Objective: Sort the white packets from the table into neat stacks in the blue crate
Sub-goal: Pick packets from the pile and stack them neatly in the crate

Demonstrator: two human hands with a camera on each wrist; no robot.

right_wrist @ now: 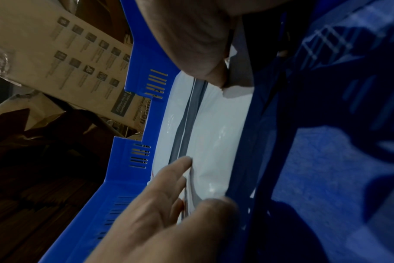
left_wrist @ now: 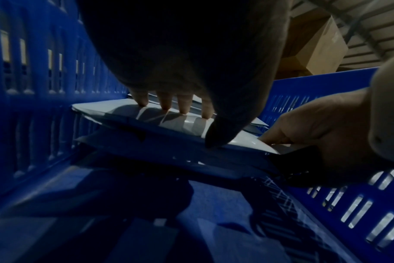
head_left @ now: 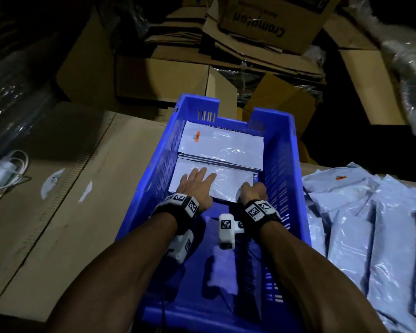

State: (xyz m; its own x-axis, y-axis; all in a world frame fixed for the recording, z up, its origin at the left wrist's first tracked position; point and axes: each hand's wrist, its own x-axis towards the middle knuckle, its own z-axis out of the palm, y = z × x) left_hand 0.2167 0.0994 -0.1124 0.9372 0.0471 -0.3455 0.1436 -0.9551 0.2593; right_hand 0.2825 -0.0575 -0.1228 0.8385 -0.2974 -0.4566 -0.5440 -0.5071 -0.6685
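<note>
A blue crate (head_left: 282, 150) stands in front of me with two stacks of white packets inside. The far stack (head_left: 222, 144) lies against the back wall. My left hand (head_left: 199, 179) lies flat on the near stack (head_left: 234, 182), its straight fingers (left_wrist: 183, 104) pressing on the top packet (left_wrist: 187, 122). My right hand (head_left: 252, 191) curls round the near right corner of that stack. In the right wrist view its thumb (right_wrist: 210, 74) pinches the packet's corner (right_wrist: 234, 90). A heap of loose white packets (head_left: 375, 217) lies on the table to the right.
A large flat cardboard box (head_left: 65, 179) lies left of the crate, with a white cable and adapter (head_left: 3, 169) at its far left. Stacked cardboard boxes (head_left: 168, 78) and plastic wrap (head_left: 408, 68) crowd behind. The crate's near floor (head_left: 221, 265) is bare.
</note>
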